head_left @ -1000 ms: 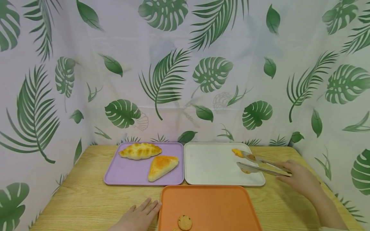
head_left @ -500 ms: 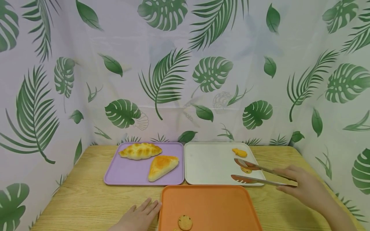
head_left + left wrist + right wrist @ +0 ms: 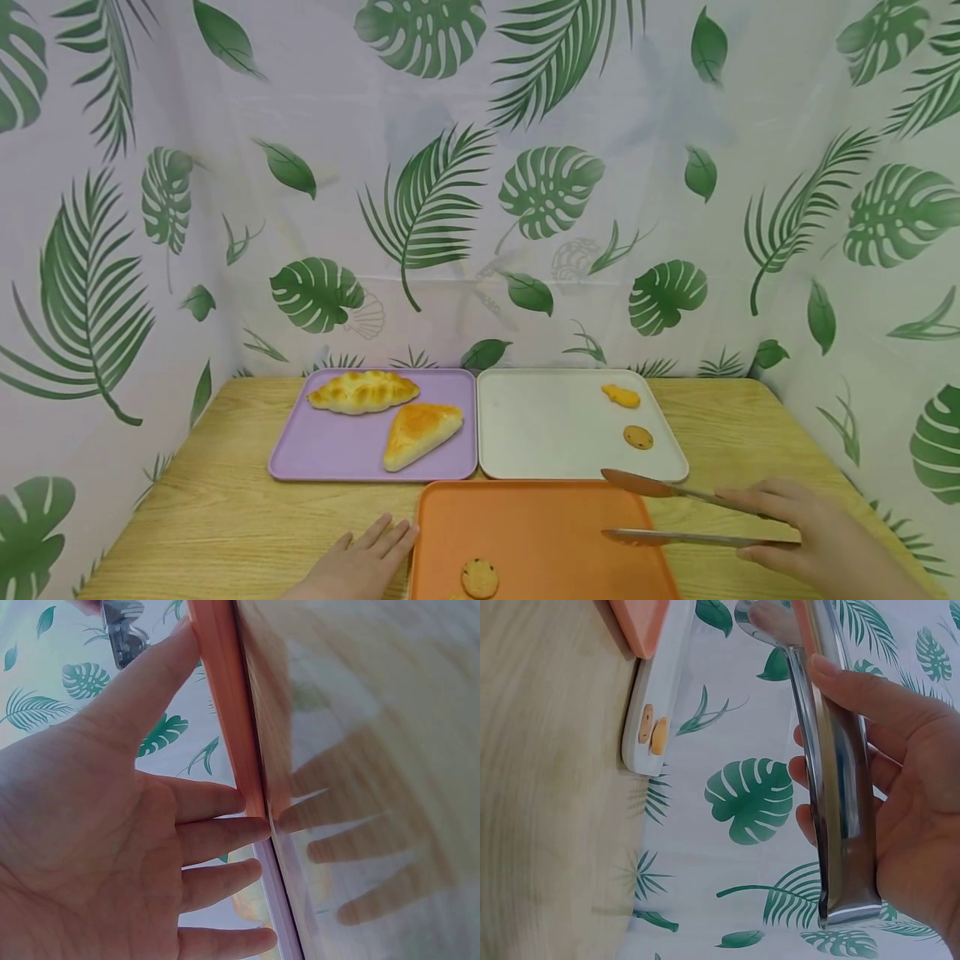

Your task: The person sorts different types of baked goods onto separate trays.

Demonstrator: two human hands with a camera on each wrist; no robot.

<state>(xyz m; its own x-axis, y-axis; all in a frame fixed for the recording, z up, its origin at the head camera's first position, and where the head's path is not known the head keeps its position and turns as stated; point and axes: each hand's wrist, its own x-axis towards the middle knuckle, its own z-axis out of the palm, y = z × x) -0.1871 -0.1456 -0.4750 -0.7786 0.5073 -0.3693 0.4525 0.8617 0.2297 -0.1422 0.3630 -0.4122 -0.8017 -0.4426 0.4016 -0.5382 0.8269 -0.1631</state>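
My right hand point(image 3: 817, 533) grips metal tongs point(image 3: 645, 483), whose spread arms point left over the right part of the orange tray point(image 3: 555, 517). Nothing is between their tips. In the right wrist view, fingers and thumb wrap both arms of the tongs point(image 3: 847, 795). My left hand point(image 3: 360, 562) has its fingers extended, fingertips at the orange tray's left edge. A round cookie point(image 3: 480, 578) with dark specks lies on that tray, and a yellow bit beside it is cut off by the frame. The white tray point(image 3: 555, 425) behind bears another cookie point(image 3: 638, 437) and a small yellow fish-shaped piece point(image 3: 621, 396).
A purple tray point(image 3: 337, 454) abuts the white one on the left, holding a braided bread point(image 3: 363, 392) and a triangular bread point(image 3: 422, 433). All trays rest on a wooden table point(image 3: 210, 508). Leaf-printed cloth point(image 3: 450, 208) surrounds the table at the back and sides.
The right hand has brought the tongs from the white tray toward the front, over the orange tray, and their arms have spread. The fish-shaped piece stays on the white tray. The left hand has not moved.
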